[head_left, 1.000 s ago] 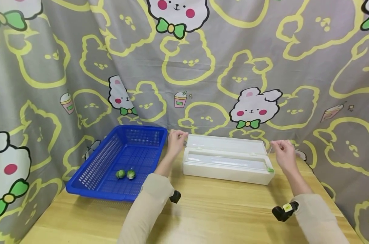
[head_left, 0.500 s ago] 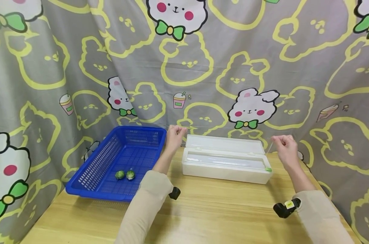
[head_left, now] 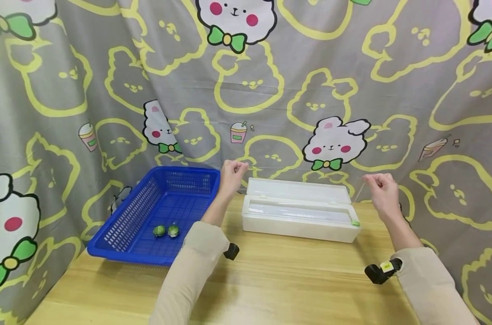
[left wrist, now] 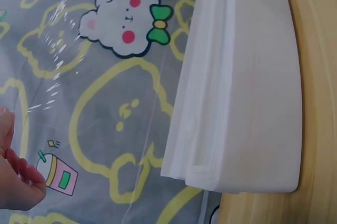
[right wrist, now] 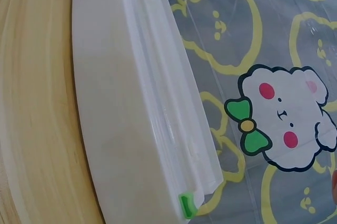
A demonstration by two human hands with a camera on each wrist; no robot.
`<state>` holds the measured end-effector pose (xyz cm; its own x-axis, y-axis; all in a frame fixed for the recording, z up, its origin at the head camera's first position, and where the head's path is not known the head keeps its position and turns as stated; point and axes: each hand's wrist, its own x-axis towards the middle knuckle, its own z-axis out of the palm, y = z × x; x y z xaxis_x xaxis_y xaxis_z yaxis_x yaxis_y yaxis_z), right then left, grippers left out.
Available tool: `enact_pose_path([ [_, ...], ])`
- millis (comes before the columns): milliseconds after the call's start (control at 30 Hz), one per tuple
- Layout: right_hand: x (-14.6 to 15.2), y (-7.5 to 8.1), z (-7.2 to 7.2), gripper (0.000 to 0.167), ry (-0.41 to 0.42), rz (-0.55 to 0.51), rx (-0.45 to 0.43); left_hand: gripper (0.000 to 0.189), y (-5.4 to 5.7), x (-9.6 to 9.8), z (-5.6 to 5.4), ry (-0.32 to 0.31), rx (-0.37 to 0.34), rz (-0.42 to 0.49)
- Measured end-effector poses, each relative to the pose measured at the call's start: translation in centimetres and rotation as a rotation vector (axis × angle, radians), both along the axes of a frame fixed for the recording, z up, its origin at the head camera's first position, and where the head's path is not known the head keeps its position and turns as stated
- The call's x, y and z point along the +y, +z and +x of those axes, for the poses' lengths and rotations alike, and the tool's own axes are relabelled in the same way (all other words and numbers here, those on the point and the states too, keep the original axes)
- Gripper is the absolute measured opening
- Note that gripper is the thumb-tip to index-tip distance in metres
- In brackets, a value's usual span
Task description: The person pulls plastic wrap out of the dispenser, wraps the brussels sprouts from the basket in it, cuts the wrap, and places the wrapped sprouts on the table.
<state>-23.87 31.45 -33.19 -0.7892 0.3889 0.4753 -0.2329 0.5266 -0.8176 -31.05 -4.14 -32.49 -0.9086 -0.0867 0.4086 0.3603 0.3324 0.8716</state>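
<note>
My left hand point(head_left: 230, 178) and right hand point(head_left: 384, 194) pinch clear plastic film point(left wrist: 53, 71); the long white open-lidded box point(head_left: 298, 228), axis nine-to-three, lies at four o'clock from my left, the nearer.

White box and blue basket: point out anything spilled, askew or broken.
Nothing stands out. The white box sits on the table with its lid open, and the blue basket holds two small green vegetables; no spill or break shows.
</note>
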Motion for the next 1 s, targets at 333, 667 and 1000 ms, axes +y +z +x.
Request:
enact_pose_path([
  [333,-0.2,0.9,-0.2,0.023,0.06,-0.238,-0.008,0.021,0.9,-0.1,0.0,-0.009,0.015,0.06],
  [667,-0.8,2.0,0.3,0.018,0.166,-0.438,0.03,0.02,2.0,-0.4,0.5,-0.03,-0.021,0.136],
  [1000,-1.0,3.1,0.2,0.022,0.137,-0.454,0.073,0.02,2.8,-0.6,0.2,-0.037,0.008,0.125],
])
